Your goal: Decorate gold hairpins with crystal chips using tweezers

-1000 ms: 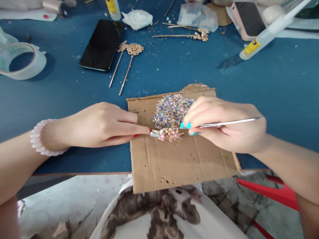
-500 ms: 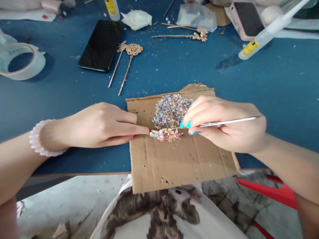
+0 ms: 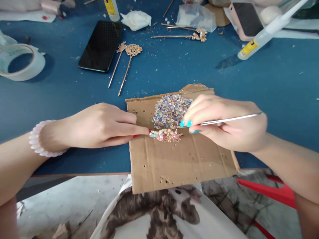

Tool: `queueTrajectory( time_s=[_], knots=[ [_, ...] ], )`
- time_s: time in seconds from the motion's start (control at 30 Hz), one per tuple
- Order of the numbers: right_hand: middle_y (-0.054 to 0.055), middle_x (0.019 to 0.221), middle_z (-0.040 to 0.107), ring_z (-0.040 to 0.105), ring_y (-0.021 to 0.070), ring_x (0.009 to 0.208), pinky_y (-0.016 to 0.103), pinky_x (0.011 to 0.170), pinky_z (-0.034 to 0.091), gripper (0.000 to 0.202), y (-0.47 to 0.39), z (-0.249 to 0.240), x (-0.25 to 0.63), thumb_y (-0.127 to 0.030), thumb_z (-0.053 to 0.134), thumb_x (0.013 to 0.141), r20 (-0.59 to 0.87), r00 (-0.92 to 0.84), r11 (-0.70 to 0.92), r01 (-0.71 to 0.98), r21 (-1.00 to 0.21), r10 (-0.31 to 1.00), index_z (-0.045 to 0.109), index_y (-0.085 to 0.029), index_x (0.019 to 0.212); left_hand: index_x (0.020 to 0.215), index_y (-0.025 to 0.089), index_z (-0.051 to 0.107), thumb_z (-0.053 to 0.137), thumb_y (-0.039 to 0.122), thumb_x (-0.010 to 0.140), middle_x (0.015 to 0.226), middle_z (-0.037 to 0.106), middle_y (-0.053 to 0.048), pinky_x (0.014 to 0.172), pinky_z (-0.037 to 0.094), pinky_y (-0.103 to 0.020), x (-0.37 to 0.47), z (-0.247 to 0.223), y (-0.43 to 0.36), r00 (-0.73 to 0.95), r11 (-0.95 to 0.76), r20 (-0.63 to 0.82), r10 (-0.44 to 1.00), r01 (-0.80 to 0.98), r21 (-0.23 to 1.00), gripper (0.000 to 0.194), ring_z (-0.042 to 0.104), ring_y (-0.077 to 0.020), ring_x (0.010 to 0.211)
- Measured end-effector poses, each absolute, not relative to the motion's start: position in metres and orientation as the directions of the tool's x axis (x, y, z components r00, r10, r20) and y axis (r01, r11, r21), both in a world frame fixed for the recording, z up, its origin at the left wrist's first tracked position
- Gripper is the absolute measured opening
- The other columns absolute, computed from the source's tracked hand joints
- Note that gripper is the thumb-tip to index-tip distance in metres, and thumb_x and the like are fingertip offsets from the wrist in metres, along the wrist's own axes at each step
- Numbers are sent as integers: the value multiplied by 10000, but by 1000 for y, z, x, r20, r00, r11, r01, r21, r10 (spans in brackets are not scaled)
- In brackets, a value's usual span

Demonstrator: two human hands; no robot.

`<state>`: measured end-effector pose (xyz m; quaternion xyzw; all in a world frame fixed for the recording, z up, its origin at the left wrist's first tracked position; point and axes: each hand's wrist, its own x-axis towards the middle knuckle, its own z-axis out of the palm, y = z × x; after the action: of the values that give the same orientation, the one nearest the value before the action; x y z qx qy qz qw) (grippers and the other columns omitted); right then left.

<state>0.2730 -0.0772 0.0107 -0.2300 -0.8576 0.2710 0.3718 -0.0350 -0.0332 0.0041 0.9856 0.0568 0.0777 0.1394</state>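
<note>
My left hand (image 3: pixel 107 126) pinches the left end of a gold hair ornament (image 3: pixel 168 135) set with pink and pale blue stones. The ornament lies over a piece of brown cardboard (image 3: pixel 179 162). In my right hand (image 3: pixel 224 122) is a pair of slim metal tweezers (image 3: pixel 229 119), gripped like a pen. Their tips are just above the ornament's upper edge, beside a heap of small multicoloured stones (image 3: pixel 170 111) on the cardboard. Whether the tips hold a stone is too small to tell. My right fingers hide part of the heap's right side.
Gold hairpins (image 3: pixel 128 64) lie beside a black phone (image 3: pixel 101 46). More hairpins (image 3: pixel 196 35) lie farther back near a plastic bag (image 3: pixel 196 16). A roll of tape (image 3: pixel 37 63) stands left; a glue bottle (image 3: pixel 259 41) leans at right. The blue table's front edge (image 3: pixel 82 174) runs below my hands.
The tweezers' tips have shifted slightly up, off the ornament toward the heap's lower edge. My left hand stays in place on the ornament.
</note>
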Motion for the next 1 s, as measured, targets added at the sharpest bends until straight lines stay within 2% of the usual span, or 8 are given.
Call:
queueTrajectory(
  time_s=[0.1,0.23,0.37,0.5,0.7,1.0],
  knots=[
    [-6,825,689,690,166,800,333,714,546,159,-72,13,282,-61,651,887,535,-574,743,209,-636,620,636,-219,898,1368,194,532,303,275,1100,785,569,-3,574,353,-254,-36,6,-34,983,-955,123,134,95,281,362,496,-120,625],
    [-13,853,717,705,166,776,333,686,544,110,-58,15,302,-152,693,882,450,-563,695,357,-624,693,662,-256,897,1376,188,525,307,255,1097,803,584,-14,581,354,-265,-36,7,-34,985,-957,96,143,113,266,360,489,-130,637],
    [-11,863,730,700,151,762,314,643,510,44,-50,17,316,-218,670,919,377,-623,715,479,-509,686,661,-256,898,1381,195,525,318,253,1097,795,576,-10,587,352,-262,-36,7,-35,984,-959,99,145,115,261,355,473,-131,637],
    [8,855,719,691,159,764,323,671,507,58,-50,18,317,-205,648,936,340,-677,743,487,-458,653,650,-245,895,1376,186,537,309,246,1098,800,584,-16,590,359,-254,-36,8,-35,984,-957,102,145,114,266,365,493,-121,637],
    [16,863,715,686,160,774,323,683,502,51,-48,19,318,-203,654,936,356,-700,776,477,-411,619,638,-240,904,1371,177,540,321,248,1098,803,578,-17,596,356,-249,-36,9,-35,985,-957,104,135,103,271,356,486,-123,646],
    [15,844,708,672,170,763,342,678,489,60,-49,16,315,-205,637,935,340,-676,742,484,-464,654,637,-248,893,1367,181,538,315,245,1096,811,574,-15,600,354,-256,-36,8,-34,986,-954,90,137,107,280,356,469,-133,651]
  ],
)
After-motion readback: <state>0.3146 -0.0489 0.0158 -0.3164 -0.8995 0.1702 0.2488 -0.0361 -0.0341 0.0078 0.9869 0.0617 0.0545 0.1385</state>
